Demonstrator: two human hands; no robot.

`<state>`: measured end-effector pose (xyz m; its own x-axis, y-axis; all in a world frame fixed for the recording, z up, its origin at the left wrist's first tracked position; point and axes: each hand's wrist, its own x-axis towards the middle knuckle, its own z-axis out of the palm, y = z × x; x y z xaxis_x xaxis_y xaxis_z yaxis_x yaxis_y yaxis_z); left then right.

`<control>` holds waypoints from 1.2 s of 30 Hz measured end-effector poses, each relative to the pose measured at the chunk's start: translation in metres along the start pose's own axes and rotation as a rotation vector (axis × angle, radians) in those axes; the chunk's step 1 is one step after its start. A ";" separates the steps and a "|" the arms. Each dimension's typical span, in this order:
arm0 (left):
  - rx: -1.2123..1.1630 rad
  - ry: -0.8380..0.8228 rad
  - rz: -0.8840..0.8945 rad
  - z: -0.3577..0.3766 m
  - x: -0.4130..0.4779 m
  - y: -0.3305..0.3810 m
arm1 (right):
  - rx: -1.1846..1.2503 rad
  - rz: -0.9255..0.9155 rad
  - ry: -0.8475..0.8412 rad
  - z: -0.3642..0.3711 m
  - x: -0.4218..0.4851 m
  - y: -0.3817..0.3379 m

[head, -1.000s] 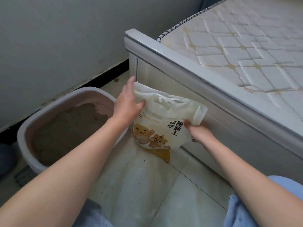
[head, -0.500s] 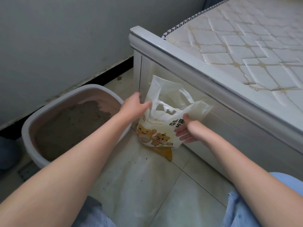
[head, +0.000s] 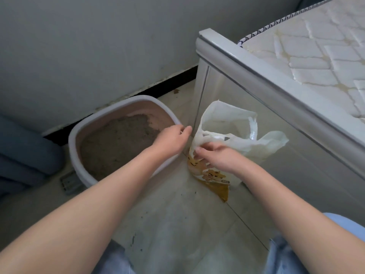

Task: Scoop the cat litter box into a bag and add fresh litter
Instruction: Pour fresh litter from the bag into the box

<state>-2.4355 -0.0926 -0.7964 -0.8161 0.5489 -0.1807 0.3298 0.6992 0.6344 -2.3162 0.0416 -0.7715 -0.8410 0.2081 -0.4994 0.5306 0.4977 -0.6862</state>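
A white litter bag (head: pixel 223 123) printed with cartoon cats stands on the tile floor, leaning against the bed frame, its top open and crumpled. My right hand (head: pixel 216 155) pinches the near edge of the bag's mouth. My left hand (head: pixel 172 136) hovers just left of the bag, over the near right rim of the litter box (head: pixel 126 103), fingers loosely apart and holding nothing. The box is an oval tub with a pale rim and pink inner wall. It holds grey-brown litter (head: pixel 118 141), heaped toward the far side.
A white bed frame (head: pixel 256 64) with a quilted mattress (head: pixel 320 54) rises on the right. The grey wall and black skirting run behind the box. A blue-grey padded object (head: pixel 21 155) lies at left and a small grey item (head: pixel 69 182) on the floor. Litter crumbs dot the tiles; my jeans-clad knees sit below.
My left hand has let go of the bag's top and moved left toward the box rim. My right hand shifted to the bag's front edge, and the bag's mouth has spread open.
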 end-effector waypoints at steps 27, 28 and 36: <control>0.708 0.279 -0.073 -0.080 -0.090 -0.117 | -0.738 -0.600 0.198 0.091 0.062 -0.084; 0.726 0.271 -0.073 -0.083 -0.094 -0.123 | -0.735 -0.609 0.192 0.095 0.063 -0.087; 0.748 0.219 -0.122 -0.082 -0.119 -0.180 | -0.708 -0.613 0.170 0.121 0.082 -0.085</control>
<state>-2.4365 -0.3210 -0.8275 -0.9162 0.4004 -0.0151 0.4005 0.9138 -0.0682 -2.4178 -0.0855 -0.8185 -0.9853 -0.1666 -0.0369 -0.1485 0.9437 -0.2956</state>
